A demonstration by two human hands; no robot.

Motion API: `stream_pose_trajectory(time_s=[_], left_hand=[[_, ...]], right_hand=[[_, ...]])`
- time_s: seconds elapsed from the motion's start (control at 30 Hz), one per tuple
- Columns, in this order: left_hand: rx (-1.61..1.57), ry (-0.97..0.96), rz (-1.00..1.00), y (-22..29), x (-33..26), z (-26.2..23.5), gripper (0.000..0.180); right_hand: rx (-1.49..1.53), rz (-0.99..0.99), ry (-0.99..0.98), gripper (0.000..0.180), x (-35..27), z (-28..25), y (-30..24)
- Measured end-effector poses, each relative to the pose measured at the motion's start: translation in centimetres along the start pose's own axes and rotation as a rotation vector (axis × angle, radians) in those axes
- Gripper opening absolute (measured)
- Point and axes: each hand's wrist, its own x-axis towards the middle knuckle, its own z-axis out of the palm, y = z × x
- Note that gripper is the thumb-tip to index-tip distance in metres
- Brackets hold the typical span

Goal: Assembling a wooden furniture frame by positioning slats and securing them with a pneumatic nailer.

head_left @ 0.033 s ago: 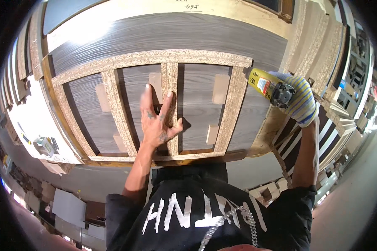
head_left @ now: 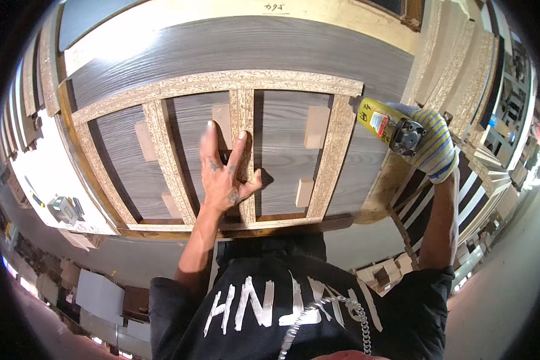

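Note:
My bare left hand (head_left: 225,174) rests with spread fingers on a particleboard frame (head_left: 243,144), its thumb and forefinger on either side of a middle slat. The frame lies on a grey wood-grain panel (head_left: 282,51). In my right hand (head_left: 435,144), which wears a striped work glove, is a yellow nail gun (head_left: 372,117) with a black round end cap. Its nose points toward the frame's upper right corner; whether it touches the wood cannot be made out. Small wooden blocks (head_left: 317,127) sit against the slats inside the frame.
Stacked particleboard strips (head_left: 453,66) stand at the right, and more boards lie below them. On a white surface at the left is a small boxy tool (head_left: 65,210). A pale board (head_left: 210,11) runs behind the panel. Off-cuts (head_left: 390,273) lie on the floor.
My right hand and the nail gun have shifted very slightly to the right. My left hand keeps its place on the slat.

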Motion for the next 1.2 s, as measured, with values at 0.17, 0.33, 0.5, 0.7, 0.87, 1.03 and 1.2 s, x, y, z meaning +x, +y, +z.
stream_pose_trajectory(time_s=[0.17,0.33,0.5,0.7,0.87,1.03,1.2], left_hand=[[-0.008,0.009,0.007,0.1,0.3,0.5,0.086],[-0.018,0.001,0.003,0.3,0.4,0.5,0.085],[0.008,-0.015,-0.006,0.4,0.1,0.3,0.085],[-0.003,-0.047,-0.026,0.4,0.0,0.3,0.085],[-0.019,-0.008,-0.014,0.2,0.0,0.6,0.085],[-0.020,-0.018,-0.001,0.2,-0.1,0.6,0.087],[-0.017,-0.031,-0.022,0.2,-0.6,0.4,0.088]], right_hand=[[-0.008,-0.046,0.123,0.049,-0.4,-0.1,0.0],[0.014,0.002,0.078,0.050,-0.3,-0.3,0.7],[0.041,-0.027,0.116,0.053,0.0,-0.7,-0.9],[0.056,-0.118,0.095,0.045,-0.2,-0.4,0.6],[-0.005,-0.201,0.156,0.045,0.3,-0.4,-0.4],[0.076,-0.153,0.134,0.052,0.1,-0.3,-0.1],[-0.035,-0.187,0.184,0.050,0.6,-0.4,-2.2]])
